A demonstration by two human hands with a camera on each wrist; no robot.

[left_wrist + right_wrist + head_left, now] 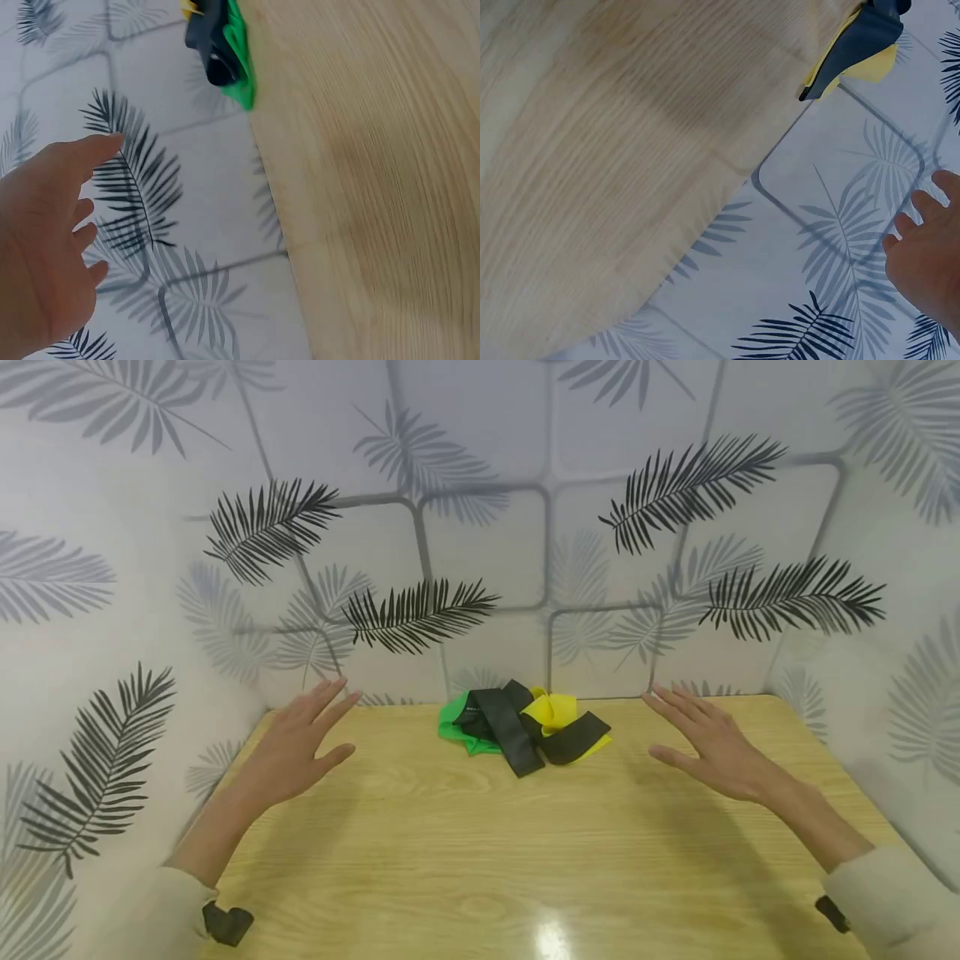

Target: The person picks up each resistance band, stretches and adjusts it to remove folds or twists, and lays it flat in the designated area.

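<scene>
A loose heap of flat, flexible bands lies at the far middle of the table in the head view: a black band (504,727) crosses over a green one (450,724) on the left and a yellow one (557,712) on the right. To the left of the heap, my left hand (300,750) hovers with fingers extended and thumb apart, holding nothing. My right hand (712,747) is held up on the other side, its fingers likewise stretched out and touching nothing. Each wrist view shows part of the heap, well away from the hand. How the bands tangle underneath is hidden.
The light wooden table (465,860) reaches back to a wall (487,552) covered in a leaf pattern, which also stands close on both sides. A bright reflection falls on the table's near part. Dark straps show at both sleeve cuffs.
</scene>
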